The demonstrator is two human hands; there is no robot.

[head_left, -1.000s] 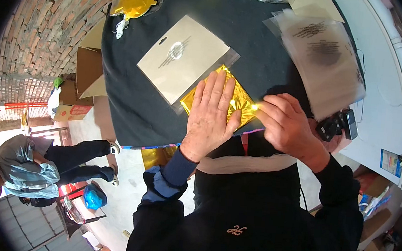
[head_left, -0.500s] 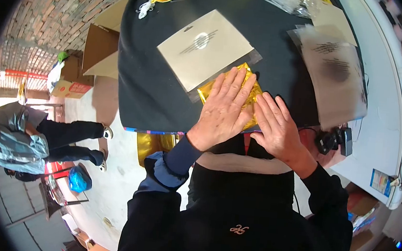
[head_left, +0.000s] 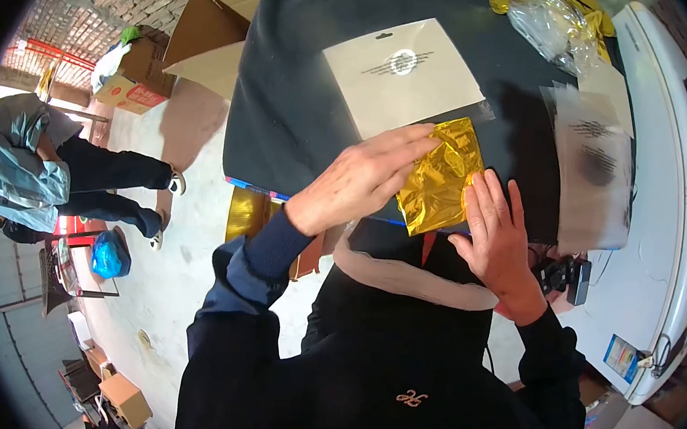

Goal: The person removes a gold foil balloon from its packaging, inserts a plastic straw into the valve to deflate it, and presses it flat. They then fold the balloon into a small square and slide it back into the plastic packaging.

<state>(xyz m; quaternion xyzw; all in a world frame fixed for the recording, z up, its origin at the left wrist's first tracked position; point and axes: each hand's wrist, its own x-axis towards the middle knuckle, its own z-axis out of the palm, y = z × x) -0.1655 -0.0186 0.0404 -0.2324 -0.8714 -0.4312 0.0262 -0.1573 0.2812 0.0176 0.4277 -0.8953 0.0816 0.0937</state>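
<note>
A folded gold foil piece [head_left: 442,178] lies at the near edge of the dark cloth-covered table [head_left: 286,120]. My left hand [head_left: 363,174] rests at its left side, palm down, fingertips on the foil's upper left edge. On the right side, my right hand [head_left: 496,228] lies with fingers stretched out, its fingertips touching the foil's edge. Just beyond the foil is a pale card in a clear sleeve [head_left: 404,77], with a hang hole and dark print.
Clear printed bags [head_left: 594,171] are stacked at the table's right. Crumpled clear plastic [head_left: 544,28] and gold foil lie at the far edge. A person [head_left: 30,154] stands at the left near cardboard boxes [head_left: 139,74]. A white appliance [head_left: 652,241] stands right.
My left hand has slid left off the foil's middle, uncovering most of it. My right hand is now at the foil's right edge. The whole view has shifted and turned a little.
</note>
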